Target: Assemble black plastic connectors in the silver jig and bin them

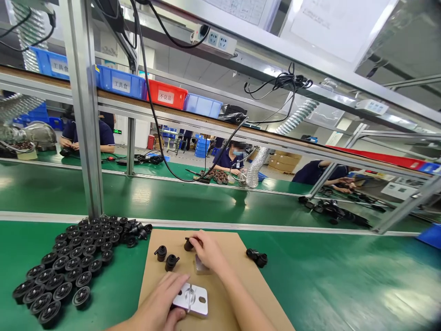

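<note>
My left hand [160, 299] grips the left end of a silver metal block [198, 299], which has a round recess, a groove and an oval hole in its top. Farther out, the fingertips of my right hand [208, 252] close on a small black plastic fitting with a side spout [188, 244]. A second metal block [200, 266] lies under my right hand, partly hidden by it. Two more black fittings, one at the left [161, 253] and one nearer [171, 262], stand on the cardboard sheet [220, 317].
Many round black parts [72, 264] stand in rows on the green bench at the left. Two black pieces [257, 258] lie right of the cardboard. A metal post [82, 115] rises at the back left. Co-workers [229, 158] sit beyond the shelf, and a black cable [153, 115] hangs down.
</note>
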Demonstrator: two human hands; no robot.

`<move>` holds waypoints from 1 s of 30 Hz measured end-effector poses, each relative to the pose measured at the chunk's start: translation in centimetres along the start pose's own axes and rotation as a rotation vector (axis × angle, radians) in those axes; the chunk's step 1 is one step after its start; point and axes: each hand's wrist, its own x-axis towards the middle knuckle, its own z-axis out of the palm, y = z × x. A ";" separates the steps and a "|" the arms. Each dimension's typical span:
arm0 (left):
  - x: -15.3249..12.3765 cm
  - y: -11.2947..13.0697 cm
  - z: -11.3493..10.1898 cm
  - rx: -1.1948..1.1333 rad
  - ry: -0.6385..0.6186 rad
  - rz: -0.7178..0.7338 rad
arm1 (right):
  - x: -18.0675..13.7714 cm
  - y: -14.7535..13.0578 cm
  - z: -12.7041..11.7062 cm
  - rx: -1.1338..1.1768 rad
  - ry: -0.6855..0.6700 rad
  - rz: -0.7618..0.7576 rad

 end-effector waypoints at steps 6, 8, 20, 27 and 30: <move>0.4 1.3 -1.2 -0.038 -0.007 -0.045 | -0.9 1.3 -0.2 0.074 0.036 -0.004; 0.4 1.6 -1.4 -0.034 0.000 -0.062 | -0.8 1.3 -0.2 0.099 0.115 0.033; 0.0 1.1 -1.6 0.014 0.041 -0.147 | -1.7 -0.2 -1.1 0.265 0.239 0.179; 0.9 -0.6 -1.8 0.002 -0.018 -0.044 | -2.7 -1.6 -2.2 0.188 0.020 -0.156; 1.3 -0.2 -2.0 0.007 -0.028 -0.051 | -3.2 -2.4 -2.4 0.156 -0.056 -0.252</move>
